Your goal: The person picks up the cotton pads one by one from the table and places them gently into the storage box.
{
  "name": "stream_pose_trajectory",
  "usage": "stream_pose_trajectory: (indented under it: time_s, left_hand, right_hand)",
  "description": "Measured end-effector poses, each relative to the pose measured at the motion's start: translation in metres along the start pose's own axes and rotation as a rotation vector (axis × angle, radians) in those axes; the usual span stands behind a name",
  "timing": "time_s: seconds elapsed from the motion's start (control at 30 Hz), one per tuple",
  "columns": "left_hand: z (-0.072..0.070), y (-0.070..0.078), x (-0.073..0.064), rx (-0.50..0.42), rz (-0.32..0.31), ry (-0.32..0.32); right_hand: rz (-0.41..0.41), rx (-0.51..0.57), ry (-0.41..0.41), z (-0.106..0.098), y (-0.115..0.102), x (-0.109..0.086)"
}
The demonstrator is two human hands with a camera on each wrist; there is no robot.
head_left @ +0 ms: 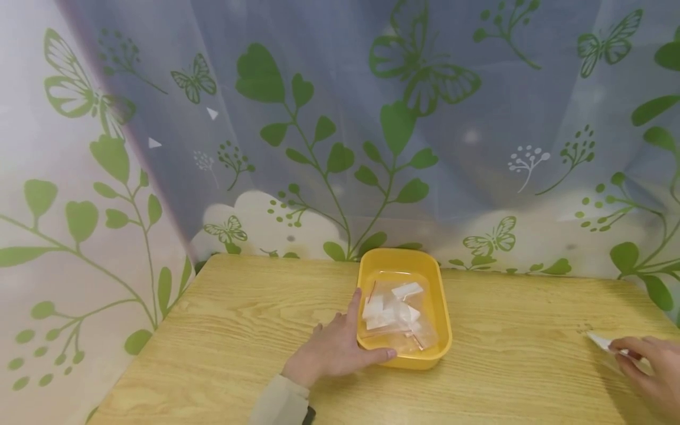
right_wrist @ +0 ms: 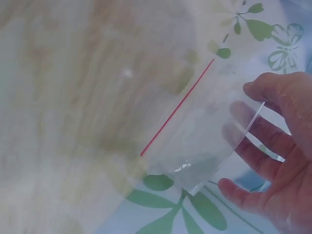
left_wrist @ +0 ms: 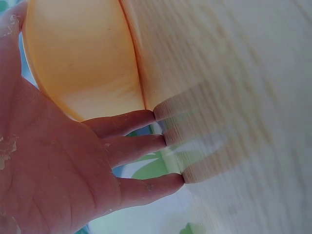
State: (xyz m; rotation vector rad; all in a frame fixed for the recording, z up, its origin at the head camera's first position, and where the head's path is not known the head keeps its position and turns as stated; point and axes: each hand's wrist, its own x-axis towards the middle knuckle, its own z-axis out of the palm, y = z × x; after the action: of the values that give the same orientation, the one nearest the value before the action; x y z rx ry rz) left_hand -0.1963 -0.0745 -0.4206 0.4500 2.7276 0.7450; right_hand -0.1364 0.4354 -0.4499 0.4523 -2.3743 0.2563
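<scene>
A yellow plastic tray [head_left: 398,257] stands mid-table, holding several clear zip bags [head_left: 395,310] with white pieces inside. My left hand [head_left: 340,348] rests on the table against the tray's near left corner, fingers straight, index along the left side and thumb along the front wall. In the left wrist view the straight fingers [left_wrist: 141,146] touch the wood beside the tray's wall [left_wrist: 83,58]. At the far right my right hand [head_left: 643,363] pinches an empty clear zip bag [head_left: 602,342]. The bag [right_wrist: 195,131] with its red seal line hangs between thumb and fingers [right_wrist: 273,131].
The wooden table [head_left: 239,319] is bounded behind and on the left by a translucent curtain [head_left: 340,118] printed with green leaves and butterflies. Its left edge runs diagonally toward me. A beige sleeve [head_left: 278,404] covers my left wrist.
</scene>
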Motion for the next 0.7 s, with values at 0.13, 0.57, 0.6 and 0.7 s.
stream_pose_trajectory:
  time_s: [0.13,0.57,0.6,0.7]
  left_hand:
    - [-0.001,0.000,0.000,-0.007,0.001,0.000]
    - [-0.002,0.002,-0.001,0.000,-0.004,0.007]
    - [-0.002,0.002,-0.001,0.000,-0.005,0.006]
    - [-0.001,0.002,-0.001,-0.002,-0.006,0.005]
  right_hand:
    - [-0.029,-0.005,0.019,-0.002,-0.007,0.010]
    - [-0.029,-0.031,0.065,-0.007,-0.025,0.028]
    - [-0.025,-0.038,0.064,-0.008,-0.027,0.029]
    - [-0.008,-0.062,0.048,-0.010,-0.032,0.030]
